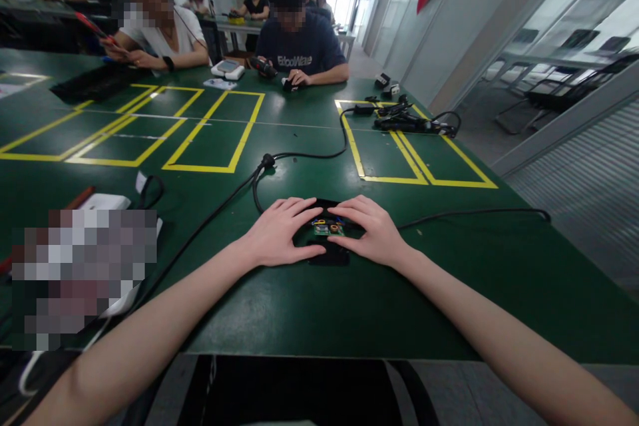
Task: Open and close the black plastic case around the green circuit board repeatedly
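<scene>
A small black plastic casing point(329, 254) with a green circuit board point(327, 229) bared on top lies on the dark green desk point(309, 306), close to its near edge and straight ahead of the person. The left hand point(279, 233) lies flat on the casing's 9 o'clock side and the right hand point(372, 229) on its 3 o'clock side. Each grip is spread, with the fingers stretched out over the casing and pinching nothing, and the fingertips nearly meet above the board.

A thick black cable point(299, 156) loops at 11 o'clock from the casing, and a thinner black lead point(474, 213) runs off towards 3 o'clock. A white flat device point(104, 202) sits at 9 o'clock. Yellow tape outlines point(353, 146) mark the desk at 1 o'clock, with a heap of black tools point(404, 121) beyond them. A person in a dark blue shirt point(302, 46) sits across at 12 o'clock.
</scene>
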